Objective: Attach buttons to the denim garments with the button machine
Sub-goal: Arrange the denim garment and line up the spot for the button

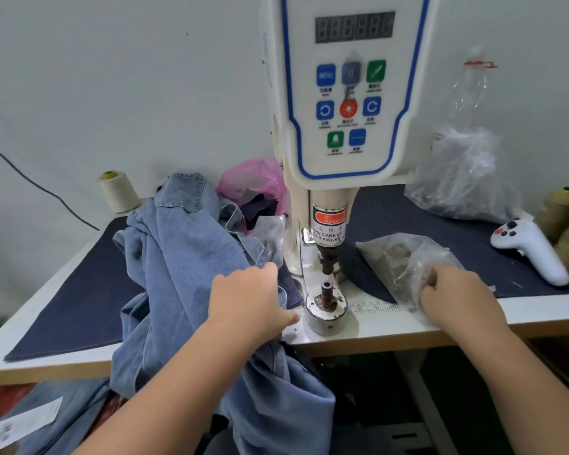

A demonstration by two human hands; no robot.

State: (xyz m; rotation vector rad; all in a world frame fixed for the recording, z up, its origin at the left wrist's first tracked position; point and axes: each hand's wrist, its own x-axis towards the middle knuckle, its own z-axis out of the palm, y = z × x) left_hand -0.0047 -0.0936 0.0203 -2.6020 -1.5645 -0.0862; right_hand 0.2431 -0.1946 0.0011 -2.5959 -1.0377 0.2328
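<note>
The white button machine (349, 103) stands at the table's middle, its lower die post (326, 290) bare under the punch head. A light blue denim garment (178, 264) lies heaped left of the die and hangs over the table's front edge. My left hand (247, 297) rests on the denim just left of the die, fingers bent down into the cloth. My right hand (454, 293) reaches into a clear plastic bag of small metal buttons (398, 261) right of the machine, fingers curled inside the bag's mouth; what they pinch is hidden.
A dark navy cloth (73, 290) covers the tabletop. A pink bag (253, 182) and thread cone (117, 192) sit behind the denim. A bigger clear bag (463, 178), a white controller (532, 251) and tan thread cones (559, 211) lie right. A ruler strip (375, 307) runs along the front edge.
</note>
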